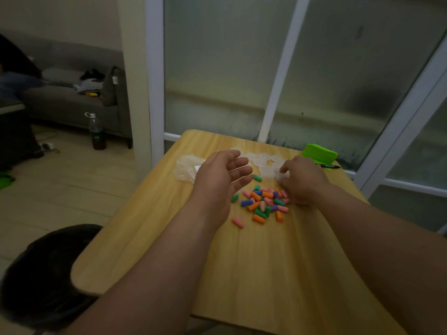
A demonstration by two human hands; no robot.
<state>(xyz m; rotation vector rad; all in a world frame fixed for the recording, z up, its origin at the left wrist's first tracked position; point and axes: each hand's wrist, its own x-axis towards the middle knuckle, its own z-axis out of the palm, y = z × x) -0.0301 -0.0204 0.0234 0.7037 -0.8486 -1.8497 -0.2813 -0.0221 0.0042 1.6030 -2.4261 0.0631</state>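
Our left hand [222, 175] is spread, fingers straight and empty, beside the foam earplugs [263, 201]. Our right hand [302, 181] curls over a clear case [281, 176]; we cannot tell whether it grips.

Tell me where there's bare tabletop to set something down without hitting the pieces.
Free: the near middle of the table, nearer than the coloured pieces; also the left strip, nearer than the crumpled plastic bag and left of the left hand. Crowded: the far edge, with clear cases, right hand, green block and pen.
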